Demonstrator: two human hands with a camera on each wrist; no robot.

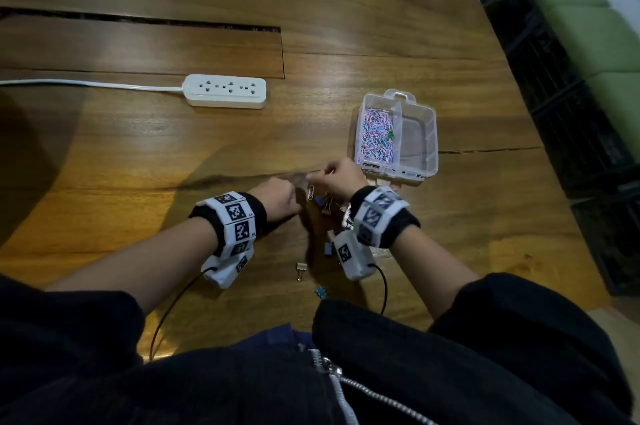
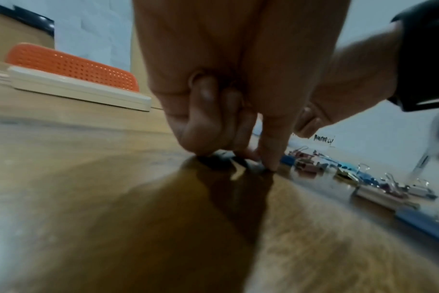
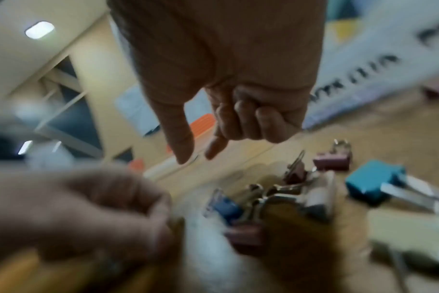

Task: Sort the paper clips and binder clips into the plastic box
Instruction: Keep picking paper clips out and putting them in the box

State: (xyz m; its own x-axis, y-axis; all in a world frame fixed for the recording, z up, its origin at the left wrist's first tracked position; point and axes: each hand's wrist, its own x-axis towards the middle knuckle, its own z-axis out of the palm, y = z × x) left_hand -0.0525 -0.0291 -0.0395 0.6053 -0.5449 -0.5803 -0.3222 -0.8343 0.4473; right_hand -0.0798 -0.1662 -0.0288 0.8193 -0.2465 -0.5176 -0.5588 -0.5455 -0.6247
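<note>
The clear plastic box stands to the right. Its left compartment is full of pastel paper clips with one green clip among them, and its right compartment looks bare. My right hand hovers just left of the box, thumb and forefinger pinched together, and a pale paper clip hangs right under them. My left hand is beside it, its curled fingertips down on the wood; what they hold is hidden. Loose binder clips lie under my right wrist.
A gold binder clip and a blue one lie nearer my body. A white power strip with its cord sits at the far left. The wooden table ends at the right, past the box.
</note>
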